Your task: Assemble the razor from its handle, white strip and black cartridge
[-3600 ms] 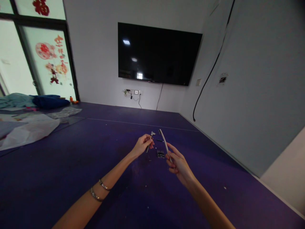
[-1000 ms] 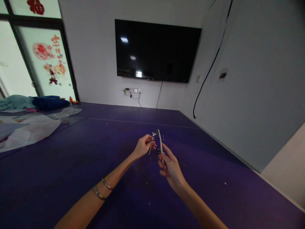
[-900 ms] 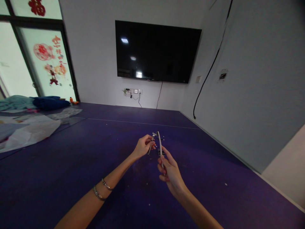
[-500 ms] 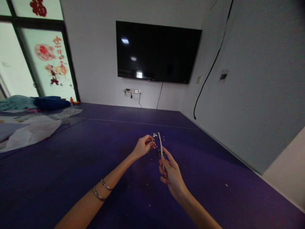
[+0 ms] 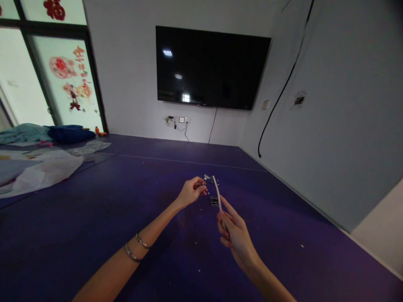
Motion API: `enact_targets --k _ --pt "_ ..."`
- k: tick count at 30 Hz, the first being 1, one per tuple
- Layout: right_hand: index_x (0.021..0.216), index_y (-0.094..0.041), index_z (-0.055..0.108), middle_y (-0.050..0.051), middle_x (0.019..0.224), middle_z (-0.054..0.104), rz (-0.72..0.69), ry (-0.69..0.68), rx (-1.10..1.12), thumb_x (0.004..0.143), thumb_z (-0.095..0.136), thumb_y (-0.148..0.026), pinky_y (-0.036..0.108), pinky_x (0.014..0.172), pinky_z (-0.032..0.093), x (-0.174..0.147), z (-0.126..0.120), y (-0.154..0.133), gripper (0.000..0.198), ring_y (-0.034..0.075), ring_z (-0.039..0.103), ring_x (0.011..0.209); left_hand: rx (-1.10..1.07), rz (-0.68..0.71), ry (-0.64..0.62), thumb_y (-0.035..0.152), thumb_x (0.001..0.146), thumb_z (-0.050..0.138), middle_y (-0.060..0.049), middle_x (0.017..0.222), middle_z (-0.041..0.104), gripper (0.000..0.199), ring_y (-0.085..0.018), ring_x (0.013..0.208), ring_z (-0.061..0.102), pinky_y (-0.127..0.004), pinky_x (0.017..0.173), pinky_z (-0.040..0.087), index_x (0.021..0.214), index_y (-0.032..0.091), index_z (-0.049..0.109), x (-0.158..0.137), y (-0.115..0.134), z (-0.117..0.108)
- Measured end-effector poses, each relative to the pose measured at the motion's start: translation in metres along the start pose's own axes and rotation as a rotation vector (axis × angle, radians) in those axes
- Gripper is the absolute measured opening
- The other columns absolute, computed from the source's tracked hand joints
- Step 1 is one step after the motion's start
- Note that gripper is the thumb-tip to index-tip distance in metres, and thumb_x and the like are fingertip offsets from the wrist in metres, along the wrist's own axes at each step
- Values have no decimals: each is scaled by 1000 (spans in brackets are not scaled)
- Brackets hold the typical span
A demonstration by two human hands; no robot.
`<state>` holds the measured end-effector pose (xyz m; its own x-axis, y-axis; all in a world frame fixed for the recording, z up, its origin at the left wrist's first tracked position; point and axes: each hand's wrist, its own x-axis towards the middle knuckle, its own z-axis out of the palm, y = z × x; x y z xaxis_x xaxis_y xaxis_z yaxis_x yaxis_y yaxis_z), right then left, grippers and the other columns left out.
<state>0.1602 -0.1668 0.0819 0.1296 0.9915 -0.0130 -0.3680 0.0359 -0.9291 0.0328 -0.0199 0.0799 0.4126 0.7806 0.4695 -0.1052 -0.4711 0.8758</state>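
Observation:
My left hand (image 5: 192, 192) is closed, pinching a small silvery metal piece (image 5: 206, 178) with a thin shaft that runs down behind the fingers; its exact kind is too small to make out. My right hand (image 5: 234, 226) grips the lower end of a slim, slightly curved white strip (image 5: 217, 191), which points up and away. A short gap separates the strip's tip from the metal piece. Below that gap, on the purple floor (image 5: 176, 260), lies a small dark rectangular piece (image 5: 214, 201). Several tiny pale bits are scattered close by.
Crumpled translucent sheeting (image 5: 47, 174) and blue fabric (image 5: 71, 133) lie at the left. A television (image 5: 212, 67) hangs on the far wall above some sockets (image 5: 181, 120). One black cable (image 5: 280, 92) dangles along the right wall.
My right hand and the white strip have shifted slightly right, away from the left hand. The left hand keeps its hold on the metal piece. The view has turned a little left.

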Motion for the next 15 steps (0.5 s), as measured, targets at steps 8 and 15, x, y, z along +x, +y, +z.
enact_targets --k 8,15 --pt "128 -31 45 -7 61 40 32 6 -4 70 66 -38 14 34 9 -3 -2 0 63 2 22 40 4 1 -10 30 74 62 -2 69 63 20 -13 60 62 -26 59 49 79 14 52 -1 0 1" --pt "124 -32 49 -5 65 43 70 -12 160 70 66 -31 14 35 8 0 -2 -4 57 2 24 42 -4 -10 -11 26 75 60 -2 69 63 15 -14 59 63 -26 59 49 80 14 52 -1 -1 4"
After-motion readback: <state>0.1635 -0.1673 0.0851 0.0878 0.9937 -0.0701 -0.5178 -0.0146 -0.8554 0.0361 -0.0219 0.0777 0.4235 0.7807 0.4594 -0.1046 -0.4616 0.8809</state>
